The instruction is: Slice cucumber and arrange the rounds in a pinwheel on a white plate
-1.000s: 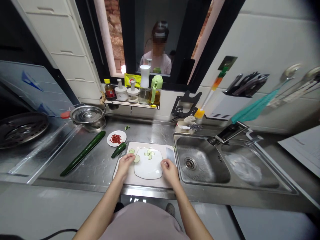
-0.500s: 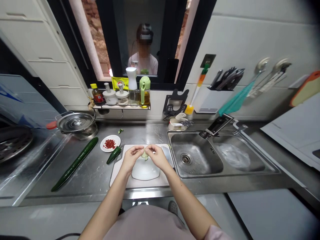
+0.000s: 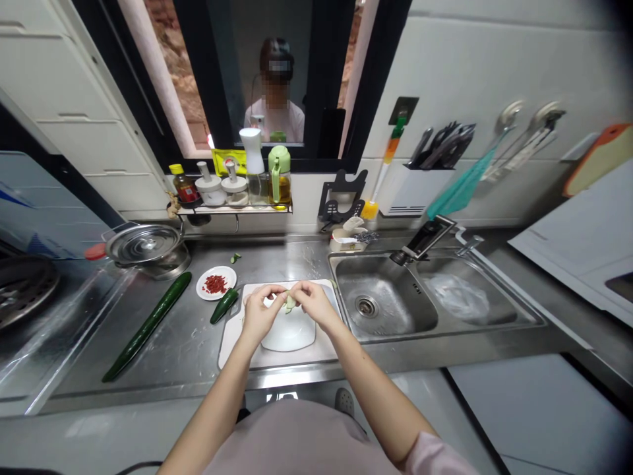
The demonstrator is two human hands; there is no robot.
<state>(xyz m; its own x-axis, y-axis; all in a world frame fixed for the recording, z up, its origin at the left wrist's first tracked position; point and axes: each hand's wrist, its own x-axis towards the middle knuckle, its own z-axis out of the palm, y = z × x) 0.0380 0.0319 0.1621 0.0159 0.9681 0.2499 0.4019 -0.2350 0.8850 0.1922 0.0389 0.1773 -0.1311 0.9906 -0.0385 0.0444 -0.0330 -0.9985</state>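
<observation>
Over a white plate, my left hand and my right hand meet, fingertips pinched on a thin pale green cucumber slice. Both hands are closed on it, and the fingers hide part of its shape. The plate lies on a light cutting board. Just left of the board is a cut length of dark green cucumber. Behind it sits a small white dish holding chopped red bits.
A long whole cucumber lies on the steel counter at left, near a lidded metal pot. Cucumber scraps lie at the back. To the right is a double sink with a black faucet. A seasoning shelf hangs below the window.
The view has shifted slightly. My hands stay together over the plate, and the slice between my fingertips looks turned or bent differently.
</observation>
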